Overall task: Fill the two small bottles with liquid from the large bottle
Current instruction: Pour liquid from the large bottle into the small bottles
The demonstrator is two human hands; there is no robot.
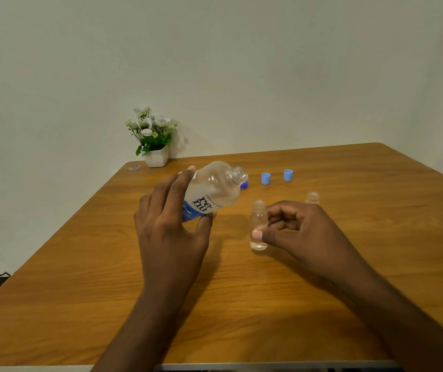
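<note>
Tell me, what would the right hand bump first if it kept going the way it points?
The near small bottle. The right hand points left at it, and its thumb already looks to be on the bottle.

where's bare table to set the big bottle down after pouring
Bare wood: the right side of the table past the far small bottle, and the left strip between flower pot and left hand. Crowded in the middle: large bottle, dark blue cap, light blue caps, and the right hand pinching the near small bottle.
</note>
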